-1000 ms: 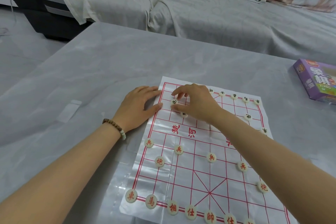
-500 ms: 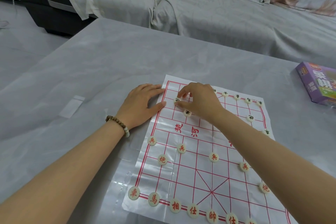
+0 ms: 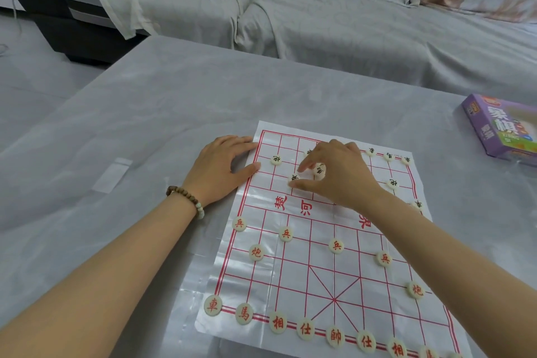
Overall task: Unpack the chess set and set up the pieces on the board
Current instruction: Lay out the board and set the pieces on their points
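The chess board (image 3: 345,273), a thin plastic sheet with a red grid, lies on the table. Cream discs with red characters, such as the red piece (image 3: 336,245), stand on its near half. Black-marked discs line the far right rows. My left hand (image 3: 220,168) lies flat at the board's far left edge, its thumb on the sheet. My right hand (image 3: 337,174) hovers over the far rows with curled fingers round a black-marked piece (image 3: 319,169). Its thumb touches another black piece (image 3: 293,179). A third black piece (image 3: 275,160) lies free near the left edge.
A purple chess box (image 3: 499,128) sits at the table's right edge. A small clear bag (image 3: 112,174) lies flat to the left. A sofa (image 3: 319,23) covered in grey cloth stands behind the table (image 3: 174,102).
My right hand has let go of the black piece near the far left edge and shifted right, towards me. It now holds another piece. The left hand stays put.
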Demonstrator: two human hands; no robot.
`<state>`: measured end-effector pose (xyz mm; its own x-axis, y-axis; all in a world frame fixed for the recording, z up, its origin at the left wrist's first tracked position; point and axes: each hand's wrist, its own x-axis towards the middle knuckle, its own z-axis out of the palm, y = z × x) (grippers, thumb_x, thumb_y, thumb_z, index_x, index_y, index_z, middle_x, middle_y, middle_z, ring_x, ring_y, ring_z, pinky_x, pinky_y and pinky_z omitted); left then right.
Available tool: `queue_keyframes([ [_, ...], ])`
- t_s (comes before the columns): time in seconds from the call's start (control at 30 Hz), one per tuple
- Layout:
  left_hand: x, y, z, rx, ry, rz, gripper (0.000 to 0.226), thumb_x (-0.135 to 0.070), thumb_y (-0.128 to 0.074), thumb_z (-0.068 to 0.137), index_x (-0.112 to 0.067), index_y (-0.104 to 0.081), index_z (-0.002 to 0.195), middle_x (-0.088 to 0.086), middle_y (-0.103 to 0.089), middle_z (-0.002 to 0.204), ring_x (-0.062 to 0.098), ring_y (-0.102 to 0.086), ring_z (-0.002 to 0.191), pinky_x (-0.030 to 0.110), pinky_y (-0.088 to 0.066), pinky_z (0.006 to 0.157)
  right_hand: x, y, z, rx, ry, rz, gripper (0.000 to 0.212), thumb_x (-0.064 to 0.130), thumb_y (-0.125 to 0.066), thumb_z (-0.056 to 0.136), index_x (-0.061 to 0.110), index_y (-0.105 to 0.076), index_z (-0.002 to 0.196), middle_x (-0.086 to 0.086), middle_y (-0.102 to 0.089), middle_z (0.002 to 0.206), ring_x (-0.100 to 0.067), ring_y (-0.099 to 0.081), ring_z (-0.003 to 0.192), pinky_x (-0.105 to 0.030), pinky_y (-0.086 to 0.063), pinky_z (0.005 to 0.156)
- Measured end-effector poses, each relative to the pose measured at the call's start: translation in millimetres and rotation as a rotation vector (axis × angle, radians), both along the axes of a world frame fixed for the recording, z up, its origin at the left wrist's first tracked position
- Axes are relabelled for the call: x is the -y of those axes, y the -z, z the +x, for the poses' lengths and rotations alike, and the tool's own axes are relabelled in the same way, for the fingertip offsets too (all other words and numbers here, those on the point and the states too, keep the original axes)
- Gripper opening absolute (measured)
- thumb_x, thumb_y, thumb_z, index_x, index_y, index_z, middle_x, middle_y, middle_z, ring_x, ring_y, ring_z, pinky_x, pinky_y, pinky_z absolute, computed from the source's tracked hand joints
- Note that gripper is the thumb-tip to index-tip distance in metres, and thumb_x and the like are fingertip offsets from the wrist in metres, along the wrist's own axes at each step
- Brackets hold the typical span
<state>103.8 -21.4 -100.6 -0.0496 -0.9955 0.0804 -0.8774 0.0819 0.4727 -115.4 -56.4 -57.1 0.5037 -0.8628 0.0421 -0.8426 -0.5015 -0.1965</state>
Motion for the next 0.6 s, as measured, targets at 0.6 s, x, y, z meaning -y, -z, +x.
queue_keyframes([
  [0.6,0,2,-1,-0.008,-0.002,-0.041,0.050,-0.048,-0.047,0.090,-0.030,-0.041,0.137,-0.010,-0.039,0.144,0.013,-0.030,0.134,0.036,-0.022,0.110,14,4,-10,0.341,0.092,0.168,0.027,0.047,-0.069,0.076,0.032,-0.068,0.098,0.011,-0.062,0.097,-0.005,-0.050,0.082,-0.024,-0.040,0.078],
])
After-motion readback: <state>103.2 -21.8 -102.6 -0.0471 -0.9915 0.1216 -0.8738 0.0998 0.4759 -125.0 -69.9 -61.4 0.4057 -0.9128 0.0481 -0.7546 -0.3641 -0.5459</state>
